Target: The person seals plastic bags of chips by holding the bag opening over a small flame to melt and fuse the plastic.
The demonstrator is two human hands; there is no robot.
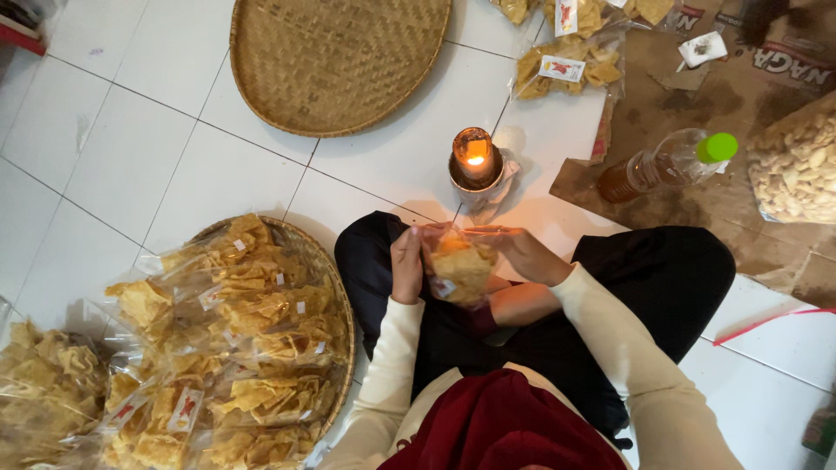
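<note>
Both hands are holding one small bag of chips [459,268]. It is standing up, top pointing at the little lamp [475,158]. The left hand [406,265] and right hand [521,252] are pinching its top with closed fingers.

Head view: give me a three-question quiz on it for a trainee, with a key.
1. True or false: the woven tray at the top is piled with bags.
2. What do the left hand and right hand hold between them?
3. The lit candle stands: A) beyond the hands, B) on the full tray, C) on the cardboard.

Key
1. False; it holds nothing.
2. A clear bag of chips.
3. A.
</note>
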